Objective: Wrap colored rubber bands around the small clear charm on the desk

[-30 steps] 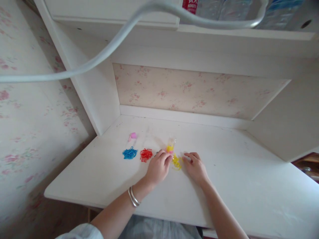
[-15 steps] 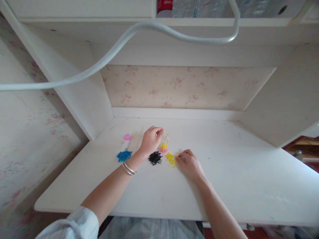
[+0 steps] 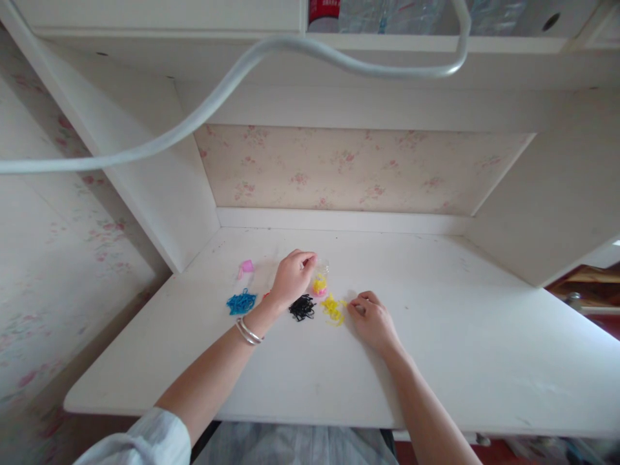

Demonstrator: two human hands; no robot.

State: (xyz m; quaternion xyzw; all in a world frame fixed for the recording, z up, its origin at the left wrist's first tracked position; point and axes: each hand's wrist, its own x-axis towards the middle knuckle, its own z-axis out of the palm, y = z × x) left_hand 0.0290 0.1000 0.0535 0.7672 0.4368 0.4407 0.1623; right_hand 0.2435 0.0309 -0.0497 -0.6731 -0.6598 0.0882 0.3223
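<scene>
My left hand point(image 3: 293, 278) is pinched beside the mouth of a small clear bottle point(image 3: 323, 266) that holds yellow bands over a pink bottom. What its fingertips hold, if anything, is too small to tell. On the right, my right hand point(image 3: 374, 321) rests on the desk with curled fingers, close to a loose pile of yellow rubber bands point(image 3: 332, 310); I cannot make out anything in it. Black rubber bands point(image 3: 302, 308) lie below my left hand. A red pile point(image 3: 267, 294) is mostly hidden behind the left wrist. Farther left are blue rubber bands point(image 3: 241, 301).
A small pink piece point(image 3: 247, 266) lies behind the blue pile. The white desk point(image 3: 436, 361) has a side panel at each end and a shelf above with plastic bottles point(image 3: 416, 14). A pale cable point(image 3: 194, 123) crosses the upper view.
My left hand has gone from the yellow pile up to the bottle's mouth, uncovering the black bands and covering the red ones. The right hand stays by the yellow pile. The view has shifted.
</scene>
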